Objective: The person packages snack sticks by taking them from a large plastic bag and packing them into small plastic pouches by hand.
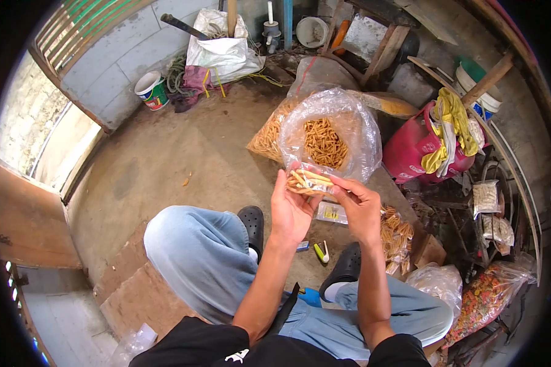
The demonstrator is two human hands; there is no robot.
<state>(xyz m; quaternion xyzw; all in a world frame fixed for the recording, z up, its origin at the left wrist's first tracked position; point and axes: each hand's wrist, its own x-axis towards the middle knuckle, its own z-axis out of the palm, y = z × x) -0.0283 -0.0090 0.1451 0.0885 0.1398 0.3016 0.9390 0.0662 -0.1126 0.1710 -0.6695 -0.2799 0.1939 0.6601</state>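
My left hand (291, 211) cradles a small clear plastic bag of snack sticks (309, 181), palm up, with the thumb along its side. The fingers of my right hand (360, 208) pinch the right end of the same bag. Just beyond it stands a large open plastic bag (364, 128) of brown snack sticks (326, 144). Below my hands lie a flat pack of clear plastic packaging (332, 212), a green stapler (322, 251) and a small blue box (302, 246). Filled snack packs (396, 235) are piled beside my right forearm.
A red tub (407, 147) with yellow gloves (450, 122) stands at the right. A bag of colourful snacks (490, 296) lies at the lower right. By the back wall are a paint bucket (152, 90) and a white sack (223, 58). Bare concrete floor (165, 159) spreads left.
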